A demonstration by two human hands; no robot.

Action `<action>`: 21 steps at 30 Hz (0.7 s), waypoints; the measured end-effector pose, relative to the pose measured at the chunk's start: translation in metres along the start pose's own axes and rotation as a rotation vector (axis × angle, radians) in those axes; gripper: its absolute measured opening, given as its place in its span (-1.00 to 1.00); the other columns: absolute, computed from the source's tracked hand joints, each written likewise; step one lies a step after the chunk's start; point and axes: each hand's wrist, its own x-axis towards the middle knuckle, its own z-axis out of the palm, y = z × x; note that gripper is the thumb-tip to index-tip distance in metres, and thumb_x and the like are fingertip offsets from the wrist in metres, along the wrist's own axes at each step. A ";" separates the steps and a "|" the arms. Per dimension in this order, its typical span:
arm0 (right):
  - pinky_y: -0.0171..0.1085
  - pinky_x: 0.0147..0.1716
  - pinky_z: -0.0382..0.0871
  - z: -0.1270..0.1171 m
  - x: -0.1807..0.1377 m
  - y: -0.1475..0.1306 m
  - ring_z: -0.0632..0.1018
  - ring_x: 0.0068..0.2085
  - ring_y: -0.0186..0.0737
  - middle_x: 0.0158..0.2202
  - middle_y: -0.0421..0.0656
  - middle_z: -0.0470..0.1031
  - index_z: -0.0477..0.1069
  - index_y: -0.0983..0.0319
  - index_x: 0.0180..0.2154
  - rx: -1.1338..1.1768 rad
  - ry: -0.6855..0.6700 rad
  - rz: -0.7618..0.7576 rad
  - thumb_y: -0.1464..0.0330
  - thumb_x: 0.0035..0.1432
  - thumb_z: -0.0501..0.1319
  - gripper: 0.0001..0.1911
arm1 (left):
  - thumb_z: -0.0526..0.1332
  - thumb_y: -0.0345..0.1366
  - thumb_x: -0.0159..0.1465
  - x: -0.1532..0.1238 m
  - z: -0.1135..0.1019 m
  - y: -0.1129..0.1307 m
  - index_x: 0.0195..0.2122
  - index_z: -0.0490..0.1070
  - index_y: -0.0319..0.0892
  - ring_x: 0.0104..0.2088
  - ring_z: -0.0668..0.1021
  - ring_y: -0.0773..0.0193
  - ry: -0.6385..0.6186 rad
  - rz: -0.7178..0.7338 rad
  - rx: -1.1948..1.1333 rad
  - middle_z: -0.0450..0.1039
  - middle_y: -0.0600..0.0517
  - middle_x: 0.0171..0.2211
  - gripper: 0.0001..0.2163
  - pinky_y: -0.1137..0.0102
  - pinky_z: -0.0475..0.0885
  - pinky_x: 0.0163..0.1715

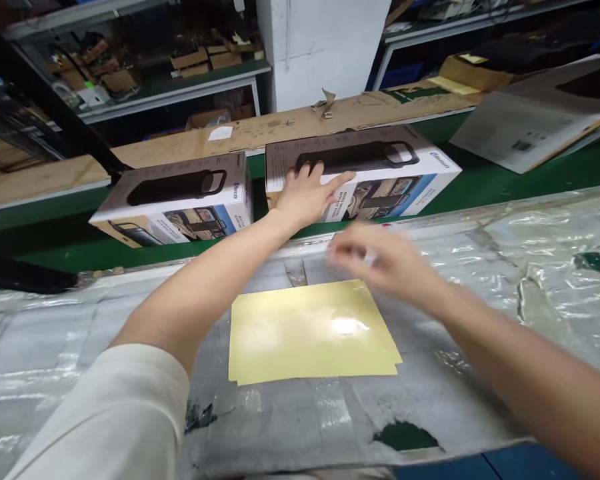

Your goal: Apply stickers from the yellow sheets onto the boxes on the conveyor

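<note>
My left hand [307,190] rests with spread fingers on a printed speaker box [405,197]. The box is white, shows a black cylindrical speaker with a loop handle on top, and carries a Bluetooth mark. Just in front of it, my right hand [380,260] is smeared by motion. Its fingers look curled towards the thumb, and a small whitish patch shows between them, too blurred to name. Below both hands, a few glossy yellow sheets [300,340] lie in a slightly uneven stack on the plastic-covered bench [330,420].
A similar speaker box [175,213] stands to the left on the green strip. At the far right, a tilted white box [510,123] lies close to the cardboard ledge [260,133]. A black post [55,100] rises at left. Shelves [170,93] with cardboard pieces stand behind.
</note>
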 end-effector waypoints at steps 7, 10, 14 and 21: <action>-0.19 -0.23 0.37 0.051 -0.079 -0.051 0.51 -0.22 -0.12 -0.25 -0.10 0.51 0.55 0.19 -0.17 -0.047 -0.409 0.015 0.51 0.36 0.22 -0.85 | 0.15 -0.28 0.44 -0.033 -0.019 0.001 0.25 0.31 -0.16 0.39 0.16 -0.07 0.037 0.010 -0.157 0.22 -0.17 0.33 -0.63 -0.11 -0.07 0.37; -0.20 -0.22 0.33 0.052 -0.082 -0.050 0.49 -0.22 -0.14 -0.25 -0.11 0.50 0.52 0.21 -0.26 -0.077 -0.414 0.037 0.60 0.31 0.21 -0.80 | 0.13 -0.33 0.45 -0.089 -0.021 0.018 0.10 0.42 -0.14 0.21 0.37 0.02 -0.062 0.107 -0.308 0.40 -0.11 0.14 -0.76 0.02 0.19 0.26; -0.18 -0.23 0.33 0.055 -0.084 -0.050 0.48 -0.23 -0.13 -0.27 -0.12 0.48 0.48 0.22 -0.31 -0.061 -0.409 0.040 0.60 0.33 0.16 -0.77 | 0.12 -0.39 0.46 -0.163 -0.002 0.033 0.02 0.45 -0.13 0.05 0.46 0.13 -0.258 0.193 -0.498 0.46 -0.05 0.00 -0.82 0.23 0.36 0.06; -0.08 -0.12 0.46 0.055 -0.099 -0.044 0.48 0.00 0.00 -0.01 0.00 0.48 0.47 0.11 0.08 0.012 -0.318 0.049 0.49 0.41 0.12 -0.69 | 0.10 -0.38 0.48 -0.197 0.032 0.030 -0.07 0.50 -0.15 0.07 0.43 0.13 -0.142 0.239 -0.444 0.44 -0.07 0.05 -0.83 0.27 0.33 0.05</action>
